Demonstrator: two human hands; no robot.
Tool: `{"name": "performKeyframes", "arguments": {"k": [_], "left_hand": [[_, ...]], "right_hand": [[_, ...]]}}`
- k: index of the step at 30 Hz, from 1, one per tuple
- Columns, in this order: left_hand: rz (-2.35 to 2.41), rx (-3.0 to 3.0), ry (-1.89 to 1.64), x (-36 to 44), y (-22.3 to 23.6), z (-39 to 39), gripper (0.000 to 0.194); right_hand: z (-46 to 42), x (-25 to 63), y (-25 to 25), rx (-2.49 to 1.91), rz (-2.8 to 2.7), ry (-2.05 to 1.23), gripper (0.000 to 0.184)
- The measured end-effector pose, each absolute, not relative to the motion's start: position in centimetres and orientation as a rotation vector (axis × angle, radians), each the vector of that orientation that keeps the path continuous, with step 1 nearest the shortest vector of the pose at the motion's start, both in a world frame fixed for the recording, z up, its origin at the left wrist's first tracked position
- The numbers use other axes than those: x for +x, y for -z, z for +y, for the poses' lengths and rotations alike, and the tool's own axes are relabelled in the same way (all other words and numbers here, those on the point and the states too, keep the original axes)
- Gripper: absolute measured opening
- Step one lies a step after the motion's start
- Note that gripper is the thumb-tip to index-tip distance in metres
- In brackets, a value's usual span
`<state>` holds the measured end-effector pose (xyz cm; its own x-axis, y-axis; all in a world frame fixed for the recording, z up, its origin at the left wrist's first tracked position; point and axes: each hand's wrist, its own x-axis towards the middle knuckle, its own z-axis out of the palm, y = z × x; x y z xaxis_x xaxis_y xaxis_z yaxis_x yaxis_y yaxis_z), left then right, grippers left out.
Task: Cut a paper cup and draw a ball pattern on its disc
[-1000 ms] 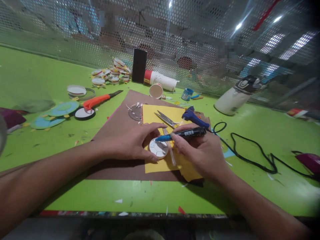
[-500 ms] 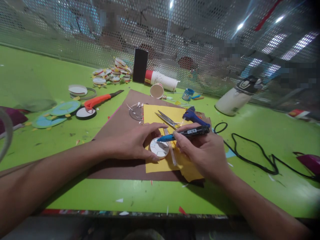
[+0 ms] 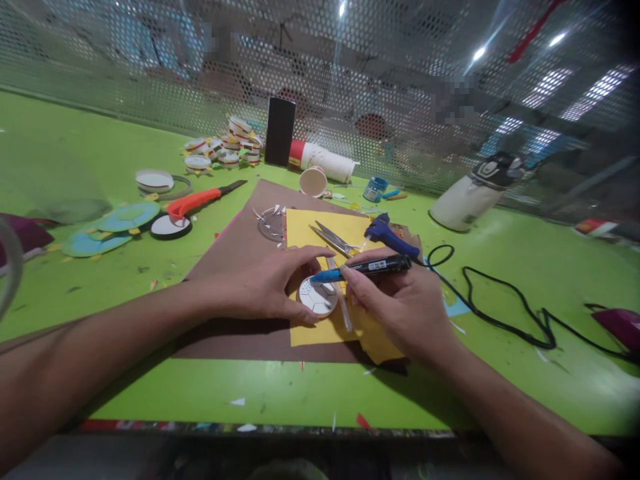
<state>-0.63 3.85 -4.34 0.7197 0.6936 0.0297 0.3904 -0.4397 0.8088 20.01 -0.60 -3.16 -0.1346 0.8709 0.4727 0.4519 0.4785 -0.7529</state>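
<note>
A small white disc (image 3: pixel 320 300) with black lines and blue dots on its upper left lies over a yellow sheet (image 3: pixel 313 333). My left hand (image 3: pixel 273 283) grips the disc at its edge between thumb and fingers. In my right hand (image 3: pixel 400 293) is a black and blue marker (image 3: pixel 373 267), its tip at the disc's dotted part. Just behind my right hand are metal scissors (image 3: pixel 330 237) and a blue glue gun (image 3: pixel 385 233). A clear glue stick (image 3: pixel 345 310) lies between the disc and my right hand.
A brown board (image 3: pixel 225 267) lies under the yellow sheet. To the left is an orange-handled cutter (image 3: pixel 195 200); farther back stand a phone (image 3: pixel 280 131), paper cups (image 3: pixel 325 162) and a pile of white discs (image 3: pixel 230 153). At right are a bottle (image 3: pixel 467 200) and a black cord (image 3: pixel 515 300).
My right hand has shifted slightly left with the marker, and its tip has moved left across the disc. My left hand stays on the disc.
</note>
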Motion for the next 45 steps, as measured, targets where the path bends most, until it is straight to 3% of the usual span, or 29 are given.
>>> {"name": "performKeyframes", "arguments": {"k": [13, 27, 45], "left_hand": [[0.844, 2.126, -0.467, -0.64, 4.48, 3.85, 0.083], [0.853, 2.162, -0.489, -0.66, 4.50, 3.88, 0.081], [0.837, 2.138, -0.485, -0.64, 4.63, 3.90, 0.082]], "right_hand": [[-0.73, 19.80, 3.07, -1.086, -1.830, -0.466, 0.005], [-1.15, 19.84, 3.17, -1.116, -1.855, -0.208, 0.012], [-0.88, 20.03, 3.21, -1.112, -1.829, -0.182, 0.016]]}}
